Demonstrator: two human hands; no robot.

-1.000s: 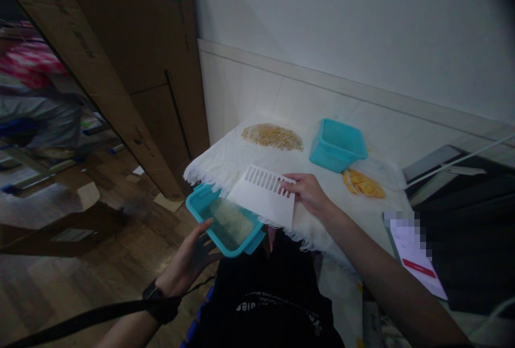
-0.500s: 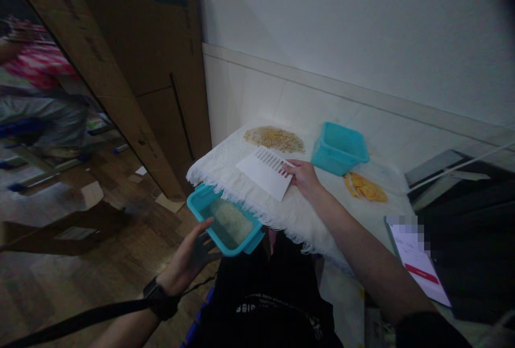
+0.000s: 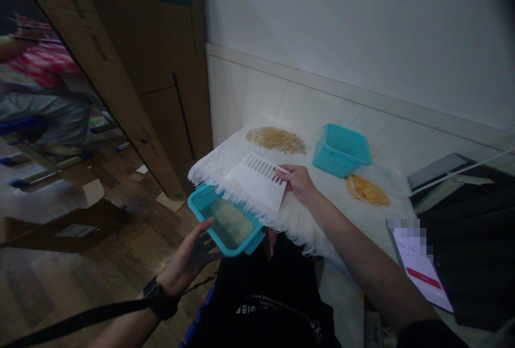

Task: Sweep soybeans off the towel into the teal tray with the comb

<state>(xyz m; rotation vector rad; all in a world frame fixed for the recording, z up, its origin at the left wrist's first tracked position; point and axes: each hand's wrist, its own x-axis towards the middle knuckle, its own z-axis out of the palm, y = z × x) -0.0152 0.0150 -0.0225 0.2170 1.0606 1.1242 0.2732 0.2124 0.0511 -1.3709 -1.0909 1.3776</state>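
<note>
My left hand (image 3: 192, 258) holds a teal container (image 3: 225, 221) from below, just under the fringed front edge of a white cloth (image 3: 225, 161) on the table. The container has pale grains in it. My right hand (image 3: 296, 182) grips a white slotted scraper card (image 3: 257, 182) lying low over the cloth near that edge, its slots facing away from me. A pile of tan beans (image 3: 276, 139) lies at the cloth's far side.
A second teal tub (image 3: 341, 150) stands beyond my right hand, with yellow pieces (image 3: 367, 190) beside it. A phone (image 3: 420, 264) and dark devices lie at the right. Large cardboard boxes (image 3: 137, 53) lean at the left over a wooden floor.
The right hand drew the scraper card back along the cloth toward the front edge and the container. The left hand and container stayed in place.
</note>
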